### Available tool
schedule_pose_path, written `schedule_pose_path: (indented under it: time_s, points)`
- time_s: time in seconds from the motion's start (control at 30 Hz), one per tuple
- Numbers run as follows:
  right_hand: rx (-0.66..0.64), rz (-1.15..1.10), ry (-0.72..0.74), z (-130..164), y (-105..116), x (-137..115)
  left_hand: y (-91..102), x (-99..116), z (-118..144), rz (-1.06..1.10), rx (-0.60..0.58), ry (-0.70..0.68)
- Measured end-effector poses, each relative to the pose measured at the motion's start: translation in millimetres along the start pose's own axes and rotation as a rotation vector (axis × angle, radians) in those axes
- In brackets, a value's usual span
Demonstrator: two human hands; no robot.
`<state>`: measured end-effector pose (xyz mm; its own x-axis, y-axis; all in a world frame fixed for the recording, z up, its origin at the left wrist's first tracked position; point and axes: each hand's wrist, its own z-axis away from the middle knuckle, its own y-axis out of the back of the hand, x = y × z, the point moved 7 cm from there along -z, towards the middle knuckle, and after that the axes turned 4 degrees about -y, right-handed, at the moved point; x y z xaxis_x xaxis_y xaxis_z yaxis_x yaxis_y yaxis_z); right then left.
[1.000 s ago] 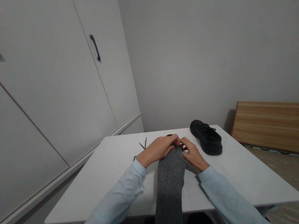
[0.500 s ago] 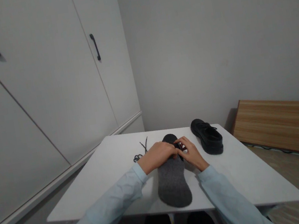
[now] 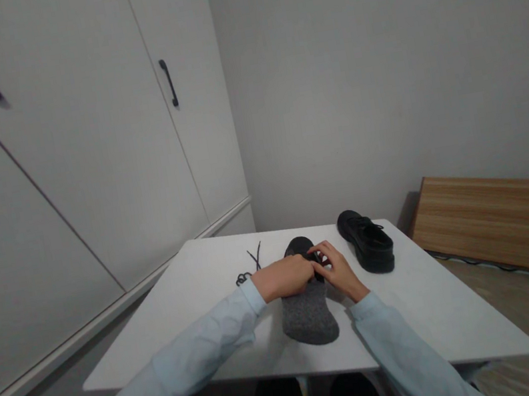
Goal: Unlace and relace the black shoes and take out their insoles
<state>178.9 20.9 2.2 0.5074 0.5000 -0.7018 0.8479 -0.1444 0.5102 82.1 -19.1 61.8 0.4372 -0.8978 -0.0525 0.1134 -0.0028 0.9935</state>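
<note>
A black shoe (image 3: 299, 244) lies toe-away on the white table, its middle and opening mostly covered by my hands. A grey felt-like insole (image 3: 310, 322) reaches from the shoe's opening toward me, its wide heel end standing out over the table. My left hand (image 3: 288, 276) is closed at the insole's forward part, knuckles up, its fingertips tucked out of sight at the opening. My right hand (image 3: 335, 272) pinches the right edge of the shoe's opening between thumb and fingers, close against the left hand.
A second black lace-up shoe (image 3: 367, 241) sits at the table's back right. A loose black shoelace (image 3: 244, 277) lies left of the hands. The white table (image 3: 167, 343) stands by white cupboards (image 3: 81, 134) and a grey wall. A wood-grain board (image 3: 501, 219) is at the right.
The grey insole has slid forward into the shoe, so less of it shows at the near end. My left hand has turned and shifted slightly right; my right hand stays put.
</note>
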Motion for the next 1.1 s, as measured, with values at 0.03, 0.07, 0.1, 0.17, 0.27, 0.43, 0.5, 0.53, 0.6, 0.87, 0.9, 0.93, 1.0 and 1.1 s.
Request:
schedule_pose_path:
  time_s: [0.03,0.07,0.1,0.17,0.27,0.43,0.5,0.53,0.6,0.87,0.9,0.93,1.0,1.1]
  points:
    - [0.0,-0.001,0.0,0.0,-0.1,0.1,-1.0,-0.2,-1.2,0.021,-0.029,0.0]
    - [0.0,-0.002,0.001,0.0,-0.3,0.4,-1.8,-0.2,-2.4,0.041,-0.056,-0.004]
    - [0.0,-0.003,0.002,-0.2,-0.4,0.7,-2.3,0.0,-3.5,0.058,-0.08,-0.012]
    - [-0.002,-0.001,0.003,-0.7,-0.5,1.4,-2.8,0.5,-5.4,0.08,-0.125,-0.02]
    - [-0.006,0.001,0.003,-1.1,-0.3,1.7,-3.1,2.8,-8.1,0.081,-0.191,-0.018]
    - [-0.003,-0.011,-0.007,-0.7,0.5,0.4,-10.3,13.4,-15.4,0.006,-0.294,-0.095]
    - [-0.002,-0.013,-0.006,-0.5,0.5,-0.2,-16.3,16.8,-19.5,-0.003,-0.319,-0.141]
    - [-0.001,-0.012,-0.006,-0.5,0.6,-0.2,-19.2,17.4,-21.9,-0.001,-0.322,-0.153]
    - [0.003,-0.004,-0.004,-0.5,0.8,-0.2,-25.0,15.8,-27.3,0.01,-0.318,-0.148]
    - [0.014,0.012,-0.01,-1.0,0.9,1.9,-41.2,4.3,-44.7,0.058,-0.286,-0.088]
    - [0.014,0.01,-0.013,-1.1,0.8,2.3,-42.7,3.1,-46.4,0.064,-0.284,-0.082]
    - [0.013,0.009,-0.014,-1.2,0.7,2.6,-44.6,2.0,-48.2,0.07,-0.285,-0.074]
    - [0.013,0.006,-0.012,-1.3,0.9,2.9,-48.9,-0.5,-52.1,0.08,-0.29,-0.059]
    - [0.016,0.004,-0.008,-1.2,1.2,2.9,-56.5,-5.3,-58.4,0.099,-0.286,-0.035]
